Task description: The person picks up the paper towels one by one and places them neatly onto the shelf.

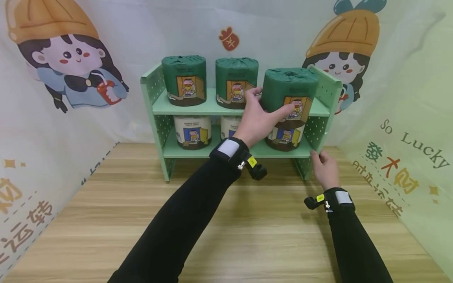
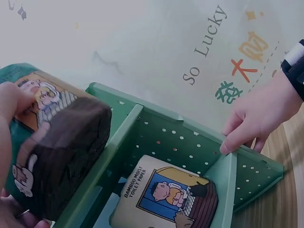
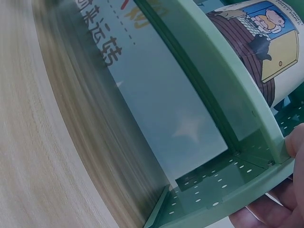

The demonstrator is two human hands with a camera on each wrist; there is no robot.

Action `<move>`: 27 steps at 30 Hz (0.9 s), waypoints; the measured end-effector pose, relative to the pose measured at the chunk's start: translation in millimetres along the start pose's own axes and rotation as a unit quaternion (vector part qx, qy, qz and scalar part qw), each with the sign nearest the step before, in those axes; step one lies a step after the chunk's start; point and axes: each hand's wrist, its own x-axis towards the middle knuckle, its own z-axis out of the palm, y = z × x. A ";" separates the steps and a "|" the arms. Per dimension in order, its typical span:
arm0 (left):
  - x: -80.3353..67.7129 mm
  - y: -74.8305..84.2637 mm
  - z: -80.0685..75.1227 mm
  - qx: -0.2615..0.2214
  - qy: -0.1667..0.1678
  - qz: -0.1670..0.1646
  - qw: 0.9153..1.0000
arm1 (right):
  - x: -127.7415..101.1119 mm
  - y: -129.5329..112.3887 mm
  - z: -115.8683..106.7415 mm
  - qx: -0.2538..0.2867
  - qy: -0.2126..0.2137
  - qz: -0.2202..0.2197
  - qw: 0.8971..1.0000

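A green two-tier shelf (image 1: 155,108) stands at the back of the wooden table. My left hand (image 1: 270,103) grips a dark green wrapped toilet roll (image 1: 290,84) at the right end of the upper tier, by its front edge. I cannot tell whether the roll rests on the board. In the left wrist view the green roll (image 2: 61,152) fills the left side, with my fingers (image 2: 12,102) round it. My right hand (image 1: 318,159) holds the lower front edge of the shelf's right side panel (image 1: 327,92). The left wrist view shows this right hand (image 2: 256,118) pinching the panel (image 2: 180,142).
Two more green rolls (image 1: 184,80) (image 1: 236,82) stand on the upper tier. White rolls (image 1: 192,131) (image 2: 166,194) (image 3: 256,42) fill the lower tier. Printed cloth walls (image 1: 407,118) close in both sides and the back. The wooden table (image 1: 265,236) stretches out in front.
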 end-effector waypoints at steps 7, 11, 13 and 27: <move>3.8 0.6 8.6 0.028 0.040 0.028 0.998 | 0.0 -1.0 -0.5 -0.003 0.006 -0.005 1.000; 8.9 2.9 14.9 0.082 0.073 0.030 0.993 | -0.7 -1.9 -1.4 -0.002 0.004 -0.006 1.000; 11.5 4.8 18.0 0.102 0.085 0.027 0.991 | -0.9 -1.9 -1.9 0.000 0.000 -0.004 1.000; 21.2 10.3 30.3 0.148 0.119 0.068 0.979 | 0.8 1.2 -0.8 -0.003 -0.001 -0.003 1.000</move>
